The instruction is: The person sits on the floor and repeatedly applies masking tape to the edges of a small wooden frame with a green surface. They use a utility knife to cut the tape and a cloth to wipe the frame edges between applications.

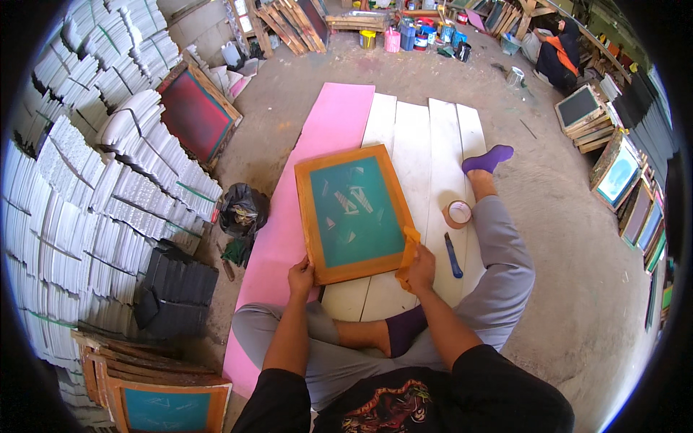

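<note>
A screen printing frame (pixel 361 209) with a teal mesh and orange-brown borders lies in front of me, turned slightly. Pale angular marks show on its mesh. My left hand (pixel 301 278) is closed on the frame's near left corner. At the near right corner, my right hand (pixel 421 270) grips a crumpled strip of brown tape (pixel 408 249) that runs up along the border. Right of the frame, a roll of brown tape (pixel 458 213) rests on the white boards. Close below that roll lies a utility knife (pixel 453 256) with a blue handle.
I sit on white boards (pixel 412 130) beside a pink board (pixel 336 115). Tall stacks of white sheets (pixel 108 195) line the left, with a black plastic bag (pixel 244 209) nearby. More frames (pixel 167 408) stand around. Paint cans (pixel 392 40) and another person (pixel 561 54) are at the back.
</note>
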`<state>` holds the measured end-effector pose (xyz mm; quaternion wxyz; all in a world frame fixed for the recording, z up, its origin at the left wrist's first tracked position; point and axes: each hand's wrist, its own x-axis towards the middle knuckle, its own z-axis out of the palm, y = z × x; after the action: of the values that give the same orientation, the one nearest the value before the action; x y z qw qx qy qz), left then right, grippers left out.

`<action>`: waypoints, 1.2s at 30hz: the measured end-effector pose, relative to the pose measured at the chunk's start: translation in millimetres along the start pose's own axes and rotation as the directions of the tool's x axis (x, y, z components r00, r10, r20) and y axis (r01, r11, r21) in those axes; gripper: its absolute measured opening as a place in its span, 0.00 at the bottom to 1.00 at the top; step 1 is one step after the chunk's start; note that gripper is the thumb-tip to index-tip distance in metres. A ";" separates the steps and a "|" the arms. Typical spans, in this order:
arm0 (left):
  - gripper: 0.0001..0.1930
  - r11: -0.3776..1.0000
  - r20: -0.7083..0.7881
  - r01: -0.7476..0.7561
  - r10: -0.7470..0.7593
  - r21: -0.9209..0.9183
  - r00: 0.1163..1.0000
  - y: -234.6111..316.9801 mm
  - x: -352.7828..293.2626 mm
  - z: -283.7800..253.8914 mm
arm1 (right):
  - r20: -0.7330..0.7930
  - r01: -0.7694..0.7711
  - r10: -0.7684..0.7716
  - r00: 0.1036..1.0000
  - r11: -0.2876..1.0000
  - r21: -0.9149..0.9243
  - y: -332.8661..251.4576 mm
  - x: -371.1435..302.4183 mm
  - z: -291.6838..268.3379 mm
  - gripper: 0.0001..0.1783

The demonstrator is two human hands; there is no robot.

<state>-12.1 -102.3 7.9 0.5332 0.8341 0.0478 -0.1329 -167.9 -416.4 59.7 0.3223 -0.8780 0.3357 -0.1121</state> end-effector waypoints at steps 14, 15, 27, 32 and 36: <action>0.22 0.992 -0.110 -0.102 0.110 0.075 0.988 10.9 24.3 24.6 | -0.218 -0.058 0.084 0.972 0.991 0.121 36.4 104.7 38.3 0.12; 0.23 0.995 -0.100 -0.080 0.085 0.051 0.991 7.8 25.1 24.2 | -0.217 -0.051 0.070 0.974 0.995 0.091 28.6 119.6 40.0 0.13; 0.22 0.998 -0.078 0.011 -0.016 -0.056 0.997 21.6 17.8 23.7 | -0.148 -0.099 0.080 0.986 0.987 -0.130 -59.3 286.7 73.5 0.15; 0.22 0.999 -0.055 -0.047 0.049 0.027 0.997 25.3 15.7 20.1 | -0.253 0.035 -0.081 0.964 0.983 -0.182 -76.6 345.0 99.0 0.13; 0.22 0.999 -0.060 -0.037 0.035 -0.036 0.998 34.7 14.0 23.4 | -0.279 0.272 -0.368 0.887 0.904 -0.330 -58.3 355.2 112.4 0.11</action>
<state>5.0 -139.2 25.2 0.5493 0.8283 0.0512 -0.0976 174.9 -563.2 3.9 0.1091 -0.9264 0.2471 -0.2625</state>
